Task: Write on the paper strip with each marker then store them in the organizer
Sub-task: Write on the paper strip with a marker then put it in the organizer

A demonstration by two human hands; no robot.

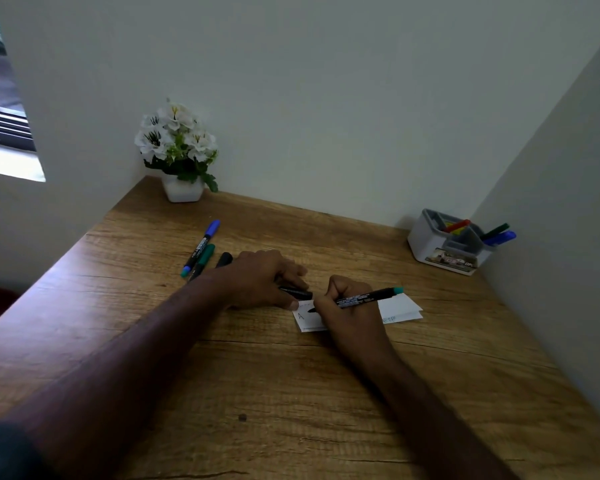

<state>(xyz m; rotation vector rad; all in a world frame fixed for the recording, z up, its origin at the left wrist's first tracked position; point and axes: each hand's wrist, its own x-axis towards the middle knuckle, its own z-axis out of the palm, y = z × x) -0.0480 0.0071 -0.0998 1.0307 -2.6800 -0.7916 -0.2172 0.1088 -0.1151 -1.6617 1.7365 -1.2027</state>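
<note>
While the right hand [347, 306] grips a black marker with a teal end [368, 298], its tip rests on the white paper strip [400, 308], which lies flat on the wooden desk [291, 393] just in front of the person. The marker is tilted, with the teal end pointing to the right and away from the hand. On the left part of the strip a letter "A" is written, and some faint green writing shows on the right part, too small to read.

The left hand [264, 278] lies palm down at the left end of the strip; its fingers are curled around a black marker cap [297, 292], and the thumb presses on the corner of the paper.

To the left of this hand, three more markers lie close together on the desk: a marker with a blue cap [201, 247], a marker with a green cap [203, 258] touching it, and a black marker [224, 259] which is partly hidden behind the left hand.

The grey and white organizer [444, 247] stands at the far right corner of the desk, near the wall, well apart from the paper. In its compartments stand a red marker [458, 226], a green one [496, 231] and a blue one [499, 238], all leaning to the right.

A white pot with white flowers [177, 150] stands at the far left corner.
</note>
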